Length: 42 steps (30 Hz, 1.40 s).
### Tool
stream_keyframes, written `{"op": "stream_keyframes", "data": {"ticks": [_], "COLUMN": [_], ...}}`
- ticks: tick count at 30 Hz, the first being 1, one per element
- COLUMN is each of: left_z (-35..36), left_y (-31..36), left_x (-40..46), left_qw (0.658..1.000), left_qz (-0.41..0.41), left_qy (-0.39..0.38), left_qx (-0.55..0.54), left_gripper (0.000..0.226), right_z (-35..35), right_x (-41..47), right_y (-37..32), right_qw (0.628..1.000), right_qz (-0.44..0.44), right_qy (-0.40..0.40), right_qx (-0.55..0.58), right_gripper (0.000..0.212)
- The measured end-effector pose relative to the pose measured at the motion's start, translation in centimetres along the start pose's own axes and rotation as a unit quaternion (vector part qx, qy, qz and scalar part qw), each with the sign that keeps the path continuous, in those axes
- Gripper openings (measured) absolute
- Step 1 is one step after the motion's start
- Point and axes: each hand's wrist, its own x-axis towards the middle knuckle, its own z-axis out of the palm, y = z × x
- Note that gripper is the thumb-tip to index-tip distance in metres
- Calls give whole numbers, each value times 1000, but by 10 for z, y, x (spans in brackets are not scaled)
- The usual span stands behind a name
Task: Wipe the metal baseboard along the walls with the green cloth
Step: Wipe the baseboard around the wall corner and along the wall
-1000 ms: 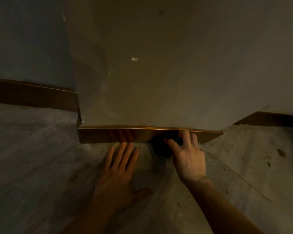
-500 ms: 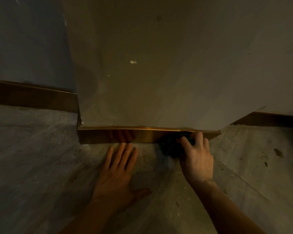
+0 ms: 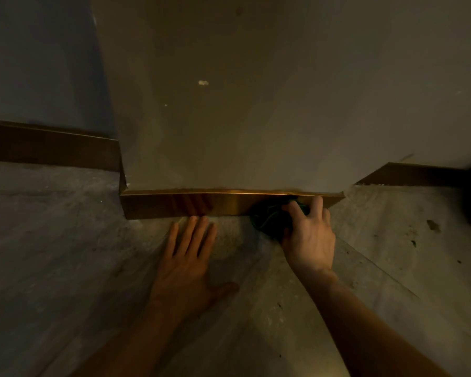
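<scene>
A shiny brass-coloured metal baseboard (image 3: 201, 204) runs along the foot of a projecting wall section in dim light. My right hand (image 3: 309, 234) is shut on a bunched dark green cloth (image 3: 268, 220) and presses it against the right part of that baseboard, close to its right corner. My left hand (image 3: 186, 262) lies flat on the floor with fingers spread, fingertips just short of the baseboard's middle; its reflection shows in the metal.
The projecting wall (image 3: 256, 104) rises straight ahead. Darker baseboard strips continue on the recessed walls at left (image 3: 52, 148) and right (image 3: 413, 175). The grey stone floor (image 3: 65, 254) has dirt specks at right (image 3: 433, 225).
My right hand has slid the green cloth rightward along the baseboard toward its right corner. My left hand has stayed flat on the floor.
</scene>
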Motion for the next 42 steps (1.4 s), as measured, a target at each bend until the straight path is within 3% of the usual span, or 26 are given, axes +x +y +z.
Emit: {"op": "stream_keyframes", "data": {"ticks": [16,24,33,42], "left_z": [6,7,-7,-29], "left_y": [-3,-5,-6,-2], "left_x": [0,1,6,-6], "left_qw": [1000,1000,998,997], "left_qz": [12,14,4,16], "left_qy": [16,-1,-63,-46], "left_qx": [-1,3,4,-58], "left_gripper": [116,119,122,118], "right_z": [-10,-19,-24,-30], "right_x": [-7,-13,-42,-71], "right_y": [-13,-21,-7,2], "right_qw": [988,964,954,937], "right_qz": [137,231,246,259], "right_qy": [14,-20,-30,-42], "right_qx": [70,129,169,230], "right_gripper": [46,40,39,40]}}
